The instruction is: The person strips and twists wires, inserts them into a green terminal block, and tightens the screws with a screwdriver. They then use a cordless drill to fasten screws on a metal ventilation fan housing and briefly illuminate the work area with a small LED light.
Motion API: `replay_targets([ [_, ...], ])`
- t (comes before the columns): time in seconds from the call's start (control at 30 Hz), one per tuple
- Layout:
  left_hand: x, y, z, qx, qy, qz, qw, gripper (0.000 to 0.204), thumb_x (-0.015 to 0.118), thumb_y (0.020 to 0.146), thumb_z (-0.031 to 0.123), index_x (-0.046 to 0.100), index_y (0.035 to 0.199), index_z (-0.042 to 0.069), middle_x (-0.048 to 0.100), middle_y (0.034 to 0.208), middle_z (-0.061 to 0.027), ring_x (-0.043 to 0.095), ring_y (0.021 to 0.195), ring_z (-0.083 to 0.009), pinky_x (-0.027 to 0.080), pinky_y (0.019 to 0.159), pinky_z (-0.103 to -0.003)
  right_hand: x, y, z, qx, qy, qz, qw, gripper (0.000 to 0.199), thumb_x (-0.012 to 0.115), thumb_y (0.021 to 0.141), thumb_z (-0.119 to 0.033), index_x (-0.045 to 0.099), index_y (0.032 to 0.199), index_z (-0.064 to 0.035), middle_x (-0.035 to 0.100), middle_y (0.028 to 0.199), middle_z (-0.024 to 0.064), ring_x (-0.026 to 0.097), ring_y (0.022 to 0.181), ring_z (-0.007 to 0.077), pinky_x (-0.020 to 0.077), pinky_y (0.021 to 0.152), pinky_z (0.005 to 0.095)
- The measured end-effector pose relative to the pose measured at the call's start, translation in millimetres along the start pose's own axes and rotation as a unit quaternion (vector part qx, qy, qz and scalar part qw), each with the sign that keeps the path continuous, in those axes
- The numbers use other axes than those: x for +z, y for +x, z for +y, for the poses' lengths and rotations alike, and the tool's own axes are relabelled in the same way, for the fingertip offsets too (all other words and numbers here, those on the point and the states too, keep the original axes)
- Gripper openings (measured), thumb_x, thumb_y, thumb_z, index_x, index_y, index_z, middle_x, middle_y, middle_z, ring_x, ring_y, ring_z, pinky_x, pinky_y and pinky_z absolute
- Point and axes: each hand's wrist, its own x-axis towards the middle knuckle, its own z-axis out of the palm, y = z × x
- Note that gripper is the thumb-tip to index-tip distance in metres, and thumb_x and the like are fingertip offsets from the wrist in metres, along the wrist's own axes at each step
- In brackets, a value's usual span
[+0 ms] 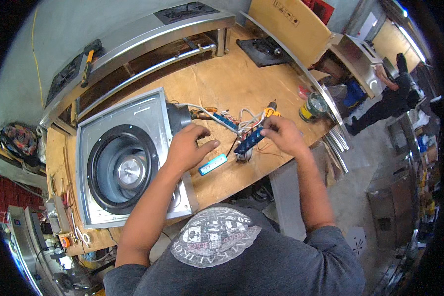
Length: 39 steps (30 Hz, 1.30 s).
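My left hand (191, 148) hovers over the wooden bench with thumb and fingers apart, holding nothing. Below its thumb lies a bright cyan and white bar-shaped piece (212, 165), with a thin dark rod beyond its right end. My right hand (283, 136) pinches the upper end of a dark blue, glossy, bar-shaped thing (249, 141), whose exact kind I cannot make out. Loose white and thin red-brown wires (249, 123) spread behind it. Left of my left hand, a square metal fan housing (86, 148) with a black ring surrounds a round silver motor (131, 170).
Orange-and-black-handled pliers (203, 114) and a yellow-and-black tool (271, 109) lie beyond my hands. A round tub (313, 108) stands near the bench's right edge. A hammer (89, 61) rests on the stainless stove frame (148, 47) behind. Another person (392, 93) works at far right.
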Motion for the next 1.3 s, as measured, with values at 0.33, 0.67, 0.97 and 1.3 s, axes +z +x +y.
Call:
replay_targets([
  [0.33, -3.4, 9.7, -25.8, -0.120, 0.019, 0.150, 0.981, 0.022, 0.076, 0.083, 0.017, 0.071, 0.096, 0.001, 0.070, 0.087, -0.0137, 0.069, 0.076, -0.0224, 0.054, 0.071, -0.033, -91.2, 114.7, 86.7, -0.034, 0.011, 0.167, 0.985, 0.021, 0.070, 0.088, -0.018, 0.061, 0.093, 0.0002, 0.067, 0.084, 0.0174, 0.066, 0.078, 0.0287, 0.0503, 0.072, 0.0393],
  [0.67, 7.0, 19.7, -12.3, -0.123, 0.150, 0.123, 0.973, 0.019, 0.075, 0.083, 0.020, 0.071, 0.091, 0.003, 0.067, 0.079, -0.0139, 0.067, 0.071, -0.0300, 0.052, 0.065, -0.038, 11.1, 262.6, 160.8, -0.017, -0.039, 0.149, 0.988, 0.017, 0.067, 0.087, -0.015, 0.067, 0.100, -0.0033, 0.067, 0.100, 0.0192, 0.065, 0.094, 0.0359, 0.0512, 0.081, 0.0468],
  [0.97, 10.9, 19.5, -13.3, -0.144, 0.172, 0.132, 0.965, 0.017, 0.074, 0.083, 0.021, 0.071, 0.086, 0.005, 0.065, 0.076, -0.0133, 0.064, 0.069, -0.0322, 0.051, 0.063, -0.040, 178.4, 276.8, 50.2, -0.179, -0.059, -0.041, 0.981, 0.051, 0.071, 0.082, -0.028, 0.059, 0.127, -0.0060, 0.061, 0.124, 0.0195, 0.058, 0.118, 0.0378, 0.0452, 0.101, 0.0483],
  [1.3, 8.6, 19.1, -16.0, -0.170, 0.174, 0.120, 0.963, 0.017, 0.073, 0.083, 0.021, 0.071, 0.086, 0.005, 0.064, 0.075, -0.0133, 0.064, 0.069, -0.0321, 0.051, 0.064, -0.040, 204.8, 327.0, 35.2, -0.140, -0.149, 0.010, 0.979, 0.065, 0.069, 0.085, -0.033, 0.049, 0.141, -0.0088, 0.053, 0.140, 0.0207, 0.049, 0.131, 0.0382, 0.0387, 0.105, 0.0523],
])
